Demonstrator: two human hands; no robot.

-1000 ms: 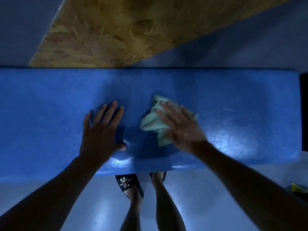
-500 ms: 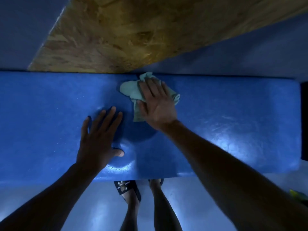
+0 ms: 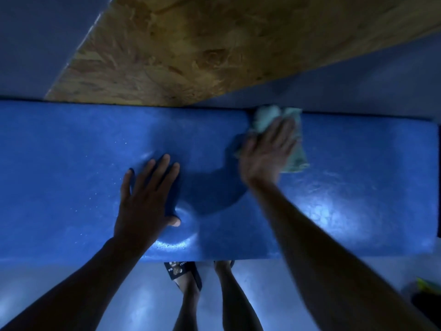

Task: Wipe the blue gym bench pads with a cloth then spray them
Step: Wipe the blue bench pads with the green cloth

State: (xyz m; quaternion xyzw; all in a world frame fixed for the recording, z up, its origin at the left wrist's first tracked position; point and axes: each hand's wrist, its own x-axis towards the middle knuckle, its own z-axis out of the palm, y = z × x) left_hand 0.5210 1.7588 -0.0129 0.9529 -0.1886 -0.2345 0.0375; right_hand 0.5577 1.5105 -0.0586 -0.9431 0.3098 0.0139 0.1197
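A long blue bench pad [image 3: 71, 163] runs across the view, shiny with small droplets. My left hand [image 3: 148, 199] lies flat on it with fingers spread, pressing a dent into the padding near the front edge. My right hand [image 3: 267, 154] presses a crumpled pale green cloth [image 3: 294, 149] onto the pad at its far edge, right of centre; the hand is motion-blurred. No spray bottle is in view.
A chipboard panel [image 3: 191, 51] slopes behind the pad's far edge. My legs and a dark sandal [image 3: 181, 273] stand on the pale floor below the front edge. A yellow-green object [image 3: 427, 283] sits at the lower right.
My right hand swept the cloth from the pad's near middle up to the far edge, then right along that edge. My left hand stayed planted on the pad.
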